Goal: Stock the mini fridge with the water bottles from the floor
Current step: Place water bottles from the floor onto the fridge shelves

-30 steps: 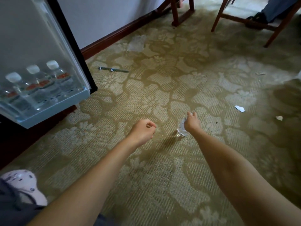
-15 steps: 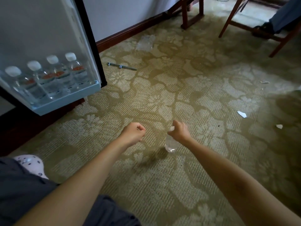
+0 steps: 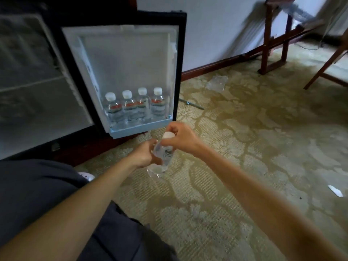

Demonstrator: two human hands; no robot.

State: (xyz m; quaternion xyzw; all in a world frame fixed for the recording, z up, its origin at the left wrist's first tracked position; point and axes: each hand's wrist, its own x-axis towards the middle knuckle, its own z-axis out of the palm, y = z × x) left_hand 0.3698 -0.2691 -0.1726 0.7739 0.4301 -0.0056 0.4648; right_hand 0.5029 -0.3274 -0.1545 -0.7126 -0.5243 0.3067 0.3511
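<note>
A clear water bottle [image 3: 163, 157] with a white cap hangs above the carpet, just in front of the open fridge door [image 3: 130, 72]. My right hand [image 3: 181, 137] grips it at the neck under the cap. My left hand [image 3: 145, 154] holds its body from the left. Several bottles [image 3: 134, 107] with white caps and red labels stand in a row on the door's bottom shelf [image 3: 141, 127]. The fridge's inside [image 3: 37, 81] shows at the left, dim and blurred.
Patterned carpet [image 3: 244, 147] stretches to the right. A pen [image 3: 191, 103] lies by the door's edge, clear plastic wrap [image 3: 216, 82] near the wall, a paper scrap [image 3: 335, 190] at the right. Wooden furniture legs [image 3: 267, 44] stand at the back right.
My right hand lifted the bottle off the carpet and brought it left toward the fridge door. My left hand, a loose fist before, now holds the bottle's body. The view swung to face the fridge.
</note>
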